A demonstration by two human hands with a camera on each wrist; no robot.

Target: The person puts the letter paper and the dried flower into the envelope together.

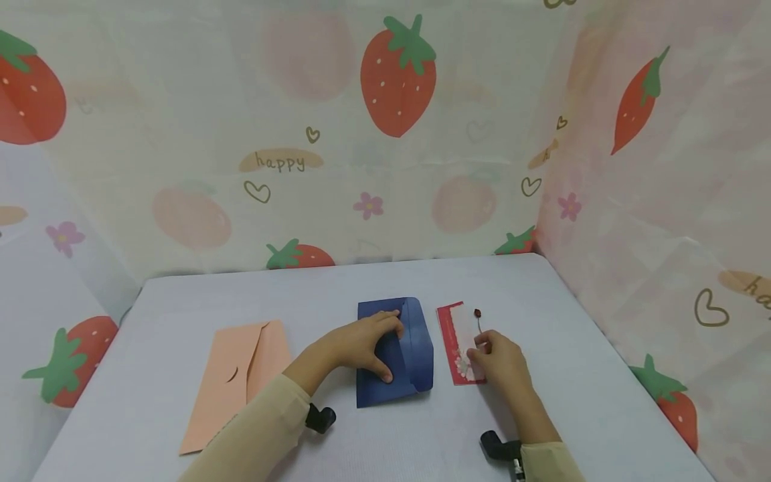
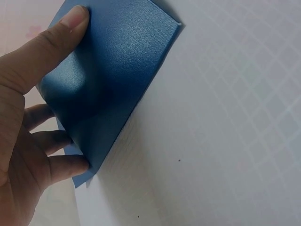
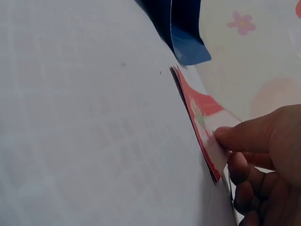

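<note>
My left hand (image 1: 364, 341) grips a dark blue envelope (image 1: 371, 391) that lies on the table with its flap folded out to the right. In the left wrist view the thumb presses the envelope's front panel (image 2: 122, 42), which bows, while the other fingertips bear on the mouth edge. To the right, my right hand (image 1: 502, 361) pinches the right side of a red and white card (image 1: 446, 335) with a white flower design. A small dark red piece on a thin stem (image 1: 478, 313) shows just beyond the fingers. In the right wrist view the thumb lies over the card (image 3: 200, 115).
A peach envelope (image 1: 225, 375) lies at the left, partly behind the left sleeve. The white table (image 1: 325, 288) ends against walls hung with strawberry-print cloth (image 1: 397, 80) at the back and right. Black wrist devices (image 1: 320, 418) sit near both cuffs.
</note>
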